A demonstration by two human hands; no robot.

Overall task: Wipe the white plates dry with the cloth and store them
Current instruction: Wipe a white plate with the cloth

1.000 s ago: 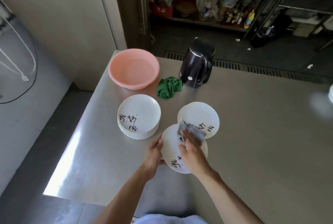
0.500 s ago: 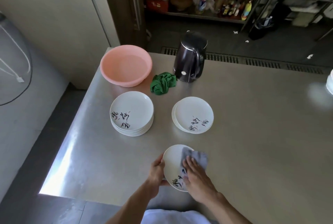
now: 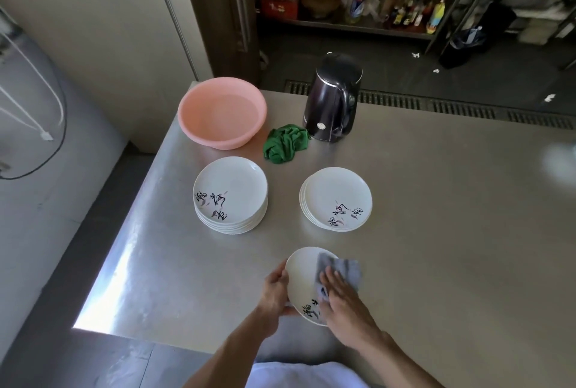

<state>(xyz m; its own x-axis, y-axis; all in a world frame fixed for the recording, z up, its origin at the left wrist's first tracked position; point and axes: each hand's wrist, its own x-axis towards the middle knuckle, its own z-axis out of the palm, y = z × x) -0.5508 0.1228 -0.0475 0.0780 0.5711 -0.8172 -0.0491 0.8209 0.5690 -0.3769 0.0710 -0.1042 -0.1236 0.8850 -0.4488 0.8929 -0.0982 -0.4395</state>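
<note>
Two plate stacks (image 3: 230,182) (image 3: 338,191), one single plate (image 3: 300,277), two cloths (image 3: 344,269) (image 3: 285,144), one basin (image 3: 218,139), one kettle (image 3: 328,107).

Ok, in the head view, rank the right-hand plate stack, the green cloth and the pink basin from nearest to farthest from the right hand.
From the right hand:
1. Right-hand plate stack, straight ahead of it.
2. Green cloth, farther back and slightly left, beside the kettle.
3. Pink basin, at the far left corner.
</note>
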